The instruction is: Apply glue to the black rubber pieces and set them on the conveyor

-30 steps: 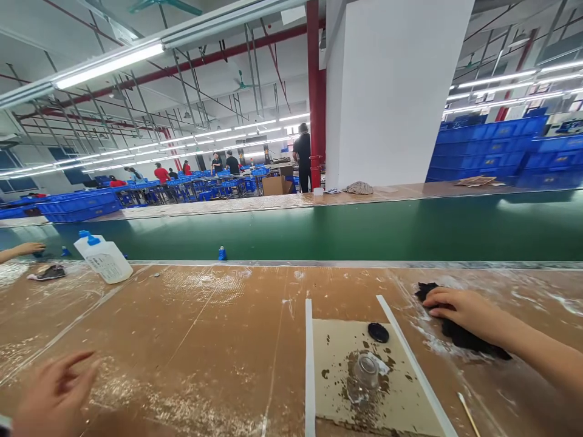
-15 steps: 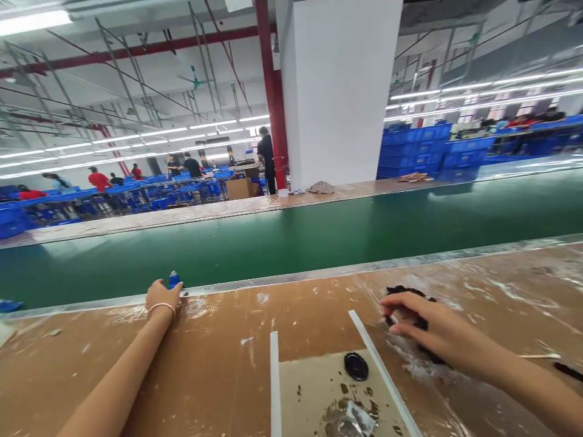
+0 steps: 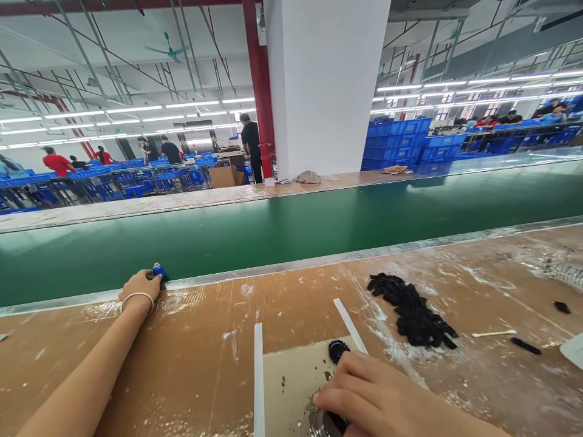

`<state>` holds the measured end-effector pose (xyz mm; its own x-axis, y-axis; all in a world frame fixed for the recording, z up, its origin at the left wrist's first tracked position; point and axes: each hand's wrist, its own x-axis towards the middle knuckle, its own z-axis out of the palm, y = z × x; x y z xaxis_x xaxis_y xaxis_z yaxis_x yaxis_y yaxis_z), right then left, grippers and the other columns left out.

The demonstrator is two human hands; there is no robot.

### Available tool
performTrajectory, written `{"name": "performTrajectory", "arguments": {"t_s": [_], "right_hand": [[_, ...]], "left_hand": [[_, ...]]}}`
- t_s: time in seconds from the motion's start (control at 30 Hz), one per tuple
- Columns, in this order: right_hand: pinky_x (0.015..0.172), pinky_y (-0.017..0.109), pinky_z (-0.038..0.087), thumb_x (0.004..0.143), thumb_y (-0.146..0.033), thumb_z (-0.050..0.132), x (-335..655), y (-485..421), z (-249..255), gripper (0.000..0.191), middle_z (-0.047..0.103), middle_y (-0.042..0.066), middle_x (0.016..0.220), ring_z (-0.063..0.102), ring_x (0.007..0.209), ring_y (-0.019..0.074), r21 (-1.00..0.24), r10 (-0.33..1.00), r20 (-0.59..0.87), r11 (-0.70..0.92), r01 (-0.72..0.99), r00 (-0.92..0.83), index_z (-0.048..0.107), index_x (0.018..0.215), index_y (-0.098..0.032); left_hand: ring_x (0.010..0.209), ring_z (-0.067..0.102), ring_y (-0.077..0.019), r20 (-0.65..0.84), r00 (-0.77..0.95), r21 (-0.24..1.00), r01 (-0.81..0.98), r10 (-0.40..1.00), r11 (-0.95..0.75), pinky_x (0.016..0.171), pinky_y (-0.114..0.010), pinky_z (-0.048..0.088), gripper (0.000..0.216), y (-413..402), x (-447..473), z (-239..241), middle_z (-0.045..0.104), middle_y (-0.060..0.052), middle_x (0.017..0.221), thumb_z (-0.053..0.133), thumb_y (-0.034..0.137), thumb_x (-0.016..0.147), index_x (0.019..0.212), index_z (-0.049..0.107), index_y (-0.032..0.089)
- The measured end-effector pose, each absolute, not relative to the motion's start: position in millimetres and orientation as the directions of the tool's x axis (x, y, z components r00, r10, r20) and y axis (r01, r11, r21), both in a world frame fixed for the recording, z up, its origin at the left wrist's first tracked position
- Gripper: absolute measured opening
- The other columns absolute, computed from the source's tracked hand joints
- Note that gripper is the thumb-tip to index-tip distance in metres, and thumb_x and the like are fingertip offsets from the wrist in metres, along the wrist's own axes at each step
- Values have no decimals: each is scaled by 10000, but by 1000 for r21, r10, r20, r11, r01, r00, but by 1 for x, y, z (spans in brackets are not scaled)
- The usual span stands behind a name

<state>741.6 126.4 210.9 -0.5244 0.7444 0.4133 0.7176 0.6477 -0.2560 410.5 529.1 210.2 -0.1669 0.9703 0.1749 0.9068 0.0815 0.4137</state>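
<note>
My left hand (image 3: 139, 285), a white band on its wrist, reaches far forward to the edge of the green conveyor belt (image 3: 319, 224). Its fingers close on a small blue piece (image 3: 158, 269) there. My right hand (image 3: 382, 394) lies low over a stained cardboard pad (image 3: 291, 376), fingers curled on a small dark piece (image 3: 334, 422) at the bottom edge. A round black cap (image 3: 338, 349) sits just beyond its knuckles. A pile of small black pieces (image 3: 412, 309) lies to the right, untouched.
Two white strips (image 3: 258, 376) (image 3: 350, 317) border the pad. A thin stick (image 3: 494, 333) and loose black bits (image 3: 526, 346) lie at the right. The brown bench is smeared with dried glue. Blue crates, a white pillar (image 3: 325, 85) and other people stand beyond the belt.
My right hand left the black pile and came back onto the pad. My left hand went from low left to the belt edge and closed on the blue piece. The view swung right.
</note>
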Motion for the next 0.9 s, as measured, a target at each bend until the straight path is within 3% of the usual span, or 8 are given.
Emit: {"name": "performTrajectory", "arguments": {"t_s": [0.23,0.3,0.37,0.47,0.6,0.7,0.8,0.9], "right_hand": [[655,315,440,958,-196,486,738,123,213,167,664,81,880,512,737,203,-227,755,360,641,733,-548,527,1113,-149],[703,324,458,933,-187,529,738,119,217,183,658,77,915,534,798,213,-343,791,349,607,717,-502,535,1116,-175],[765,323,467,879,-165,591,739,115,219,248,635,51,983,549,867,205,-598,889,283,457,658,-360,547,1113,-236],[831,306,443,810,-195,658,740,114,216,327,602,16,1005,542,919,176,-930,979,153,189,316,-138,556,1106,-289],[767,265,420,791,-430,745,743,119,203,452,591,39,982,505,868,149,-976,989,139,129,-177,-46,529,1139,-240],[703,229,397,776,-456,774,744,121,201,496,586,45,987,505,844,131,-941,988,140,114,-318,-60,532,1147,-232],[731,222,401,752,-448,802,739,118,207,472,598,39,960,521,864,126,-908,986,155,115,-403,-68,572,1105,-236],[740,228,414,697,-471,836,733,110,216,508,606,36,922,533,850,131,-892,987,145,102,-440,-67,595,1078,-235]], "left_hand": [[1164,535,-320,205,-125,453,891,971,19,998,-569,373,383,530,415,210,637,-129,1155,611,374,831,1139,598,146],[1121,564,-326,236,-147,521,854,960,3,986,-552,390,294,529,417,211,663,-130,1074,631,298,799,1042,627,132],[1070,589,-322,272,-150,614,788,950,-51,980,-506,412,232,522,423,212,675,-114,986,626,251,765,966,627,136],[986,615,-275,302,-132,767,621,944,-159,955,-417,452,197,491,438,213,665,-69,899,584,271,741,909,594,167],[842,638,-213,226,18,915,340,974,-218,815,-338,525,324,395,461,210,689,-51,903,600,416,691,921,618,188],[832,662,-192,-16,239,1000,30,971,9,753,-281,533,423,298,473,212,730,-57,917,760,457,591,936,691,222],[782,677,-175,-241,414,920,-191,878,342,661,-228,510,419,214,483,221,745,-53,846,875,412,513,884,748,264],[787,694,-196,-293,509,842,-264,810,470,614,-227,499,403,162,496,227,750,-50,812,914,384,463,828,769,294]]}}
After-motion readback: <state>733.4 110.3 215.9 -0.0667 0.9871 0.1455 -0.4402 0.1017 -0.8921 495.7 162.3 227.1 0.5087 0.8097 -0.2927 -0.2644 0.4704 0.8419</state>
